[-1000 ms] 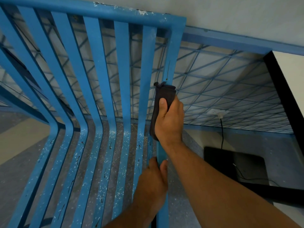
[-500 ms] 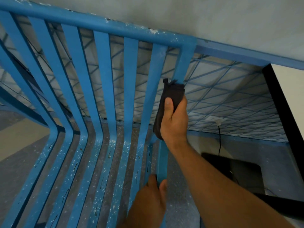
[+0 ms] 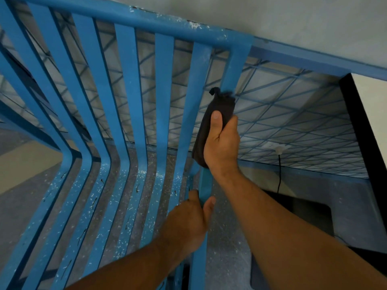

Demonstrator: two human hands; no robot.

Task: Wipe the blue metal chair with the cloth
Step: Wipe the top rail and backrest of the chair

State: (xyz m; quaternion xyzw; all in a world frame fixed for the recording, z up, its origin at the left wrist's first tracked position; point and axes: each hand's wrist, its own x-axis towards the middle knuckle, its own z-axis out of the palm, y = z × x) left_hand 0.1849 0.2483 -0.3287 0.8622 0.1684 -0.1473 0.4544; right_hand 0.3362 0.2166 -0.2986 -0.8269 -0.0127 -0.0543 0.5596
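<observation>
The blue metal chair (image 3: 129, 84) fills the left and centre, its flat slats bending from backrest into seat, flecked with white paint. My right hand (image 3: 223, 143) is wrapped around the rightmost upright of the backrest with a dark cloth (image 3: 219, 105) pressed between palm and bar. The cloth's top edge sits a little below the chair's top rail. My left hand (image 3: 188, 222) grips the same side bar lower down, at the seat's right edge, thumb on the outer side.
A blue wire-mesh fence (image 3: 293, 114) runs behind the chair below a pale wall. A black cable (image 3: 279, 174) drops from a white socket to a dark flat object (image 3: 303, 214) on the speckled grey floor at right.
My right hand with the cloth has slid a little up the right upright toward the top rail. My left hand keeps its grip on the lower bar. The view has tilted slightly.
</observation>
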